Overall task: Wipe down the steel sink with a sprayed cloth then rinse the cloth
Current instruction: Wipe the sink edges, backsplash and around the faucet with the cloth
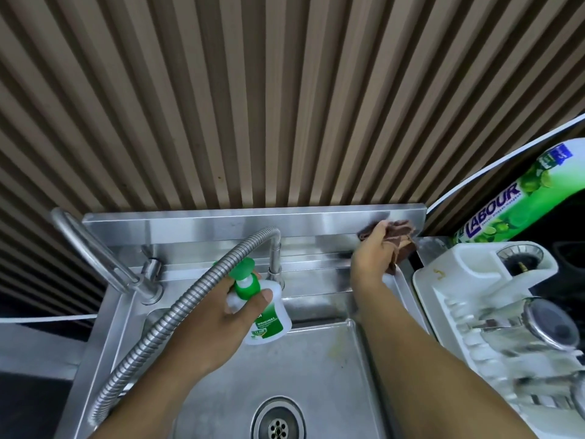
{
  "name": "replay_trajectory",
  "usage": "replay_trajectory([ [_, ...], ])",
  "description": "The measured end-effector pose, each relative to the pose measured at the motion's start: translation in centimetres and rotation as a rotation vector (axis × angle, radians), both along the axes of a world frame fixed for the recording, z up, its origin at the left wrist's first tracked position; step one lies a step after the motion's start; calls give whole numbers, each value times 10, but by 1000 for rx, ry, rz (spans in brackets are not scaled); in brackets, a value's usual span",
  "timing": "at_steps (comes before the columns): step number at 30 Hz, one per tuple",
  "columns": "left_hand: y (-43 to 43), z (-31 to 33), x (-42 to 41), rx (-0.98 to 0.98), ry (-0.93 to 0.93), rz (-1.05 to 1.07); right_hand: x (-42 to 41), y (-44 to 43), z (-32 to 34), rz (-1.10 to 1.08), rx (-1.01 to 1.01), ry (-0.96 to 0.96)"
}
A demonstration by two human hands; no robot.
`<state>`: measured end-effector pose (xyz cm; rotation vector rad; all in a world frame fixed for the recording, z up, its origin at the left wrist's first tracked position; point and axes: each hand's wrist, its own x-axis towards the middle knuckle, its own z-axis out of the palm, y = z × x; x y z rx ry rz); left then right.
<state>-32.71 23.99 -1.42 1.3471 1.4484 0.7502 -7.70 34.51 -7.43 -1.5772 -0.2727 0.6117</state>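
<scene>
The steel sink (316,369) fills the lower middle, its drain (278,423) at the bottom. My right hand (373,251) grips a crumpled brown cloth (400,236) and holds it against the back right corner of the sink's splashback. My left hand (221,315) holds a white pump bottle (269,315) with a green cap and label, lifted over the sink's back ledge. The thumb and fingers wrap round its neck.
A flexible steel hose tap (177,302) arcs across the left of the basin, with a rigid tap (95,248) behind it. At the right stand a white dish rack (459,299) and a green Labour detergent bottle (512,198). A ribbed wall rises behind.
</scene>
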Motion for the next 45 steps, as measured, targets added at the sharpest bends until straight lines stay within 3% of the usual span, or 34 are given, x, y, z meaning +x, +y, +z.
replay_trajectory([
  [2,0,0,0,-5,-7,-2,-11,-2,-4,93,-52,-299],
  [5,1,0,-1,-7,-14,9,-27,-13,-29,464,-116,-955],
  [9,0,-1,-1,-6,3,8,-50,-20,-25,906,3,-1425],
  [12,1,0,-1,1,23,7,-28,-13,-24,968,51,-1748],
  [13,2,1,-2,5,28,6,-19,-11,-25,926,25,-1746],
  [17,2,1,-1,5,30,-3,-25,-17,-24,672,-131,-1389],
  [23,3,-2,-2,-2,14,6,3,-60,-53,1067,-260,-1467],
  [28,3,-5,-2,2,10,0,49,-61,-52,676,-765,-1271],
  [32,3,-7,-2,37,76,-2,44,-20,-16,606,-1004,-754],
  [33,4,-8,-1,45,85,3,33,-19,-14,600,-1033,-756],
  [35,4,-5,0,48,85,2,7,-30,-20,640,-1059,-990],
  [38,4,-4,1,62,87,-8,-36,-63,-40,851,-855,-1334],
  [40,4,-4,2,68,95,-9,-58,-73,-44,1067,-608,-1431],
  [42,3,-3,3,72,101,-1,-65,-74,-42,1224,-486,-1479],
  [45,3,-2,3,69,115,-6,-44,-75,-37,1138,-619,-1422],
])
